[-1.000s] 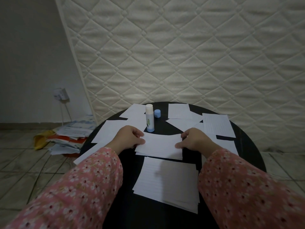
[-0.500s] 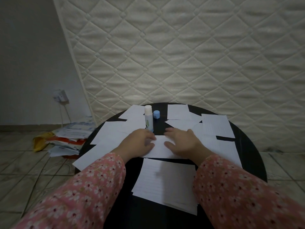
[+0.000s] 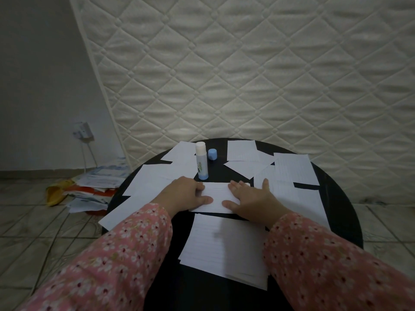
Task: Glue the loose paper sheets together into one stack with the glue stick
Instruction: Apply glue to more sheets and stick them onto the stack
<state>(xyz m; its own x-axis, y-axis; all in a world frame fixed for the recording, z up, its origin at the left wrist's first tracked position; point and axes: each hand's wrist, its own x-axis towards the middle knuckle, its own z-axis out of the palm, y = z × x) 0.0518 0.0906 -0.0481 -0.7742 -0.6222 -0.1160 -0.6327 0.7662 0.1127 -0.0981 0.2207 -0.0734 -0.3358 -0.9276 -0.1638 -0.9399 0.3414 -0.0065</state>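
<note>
A white lined sheet lies flat in the middle of the round black table. My left hand rests on its left end with the thumb stretched along the paper. My right hand presses its right end with fingers spread flat. Closer to me lies a stack of sheets. The uncapped glue stick stands upright just beyond the sheet, and its blue cap sits beside it. Several loose sheets are scattered over the far and side parts of the table.
A quilted white mattress leans against the wall right behind the table. On the tiled floor at the left lies a heap of papers and a yellow item. A wall socket with a cable is above that heap.
One second ago both hands held the sheet by its ends above the table. It now lies flat, and both hands have moved inward and press on it.
</note>
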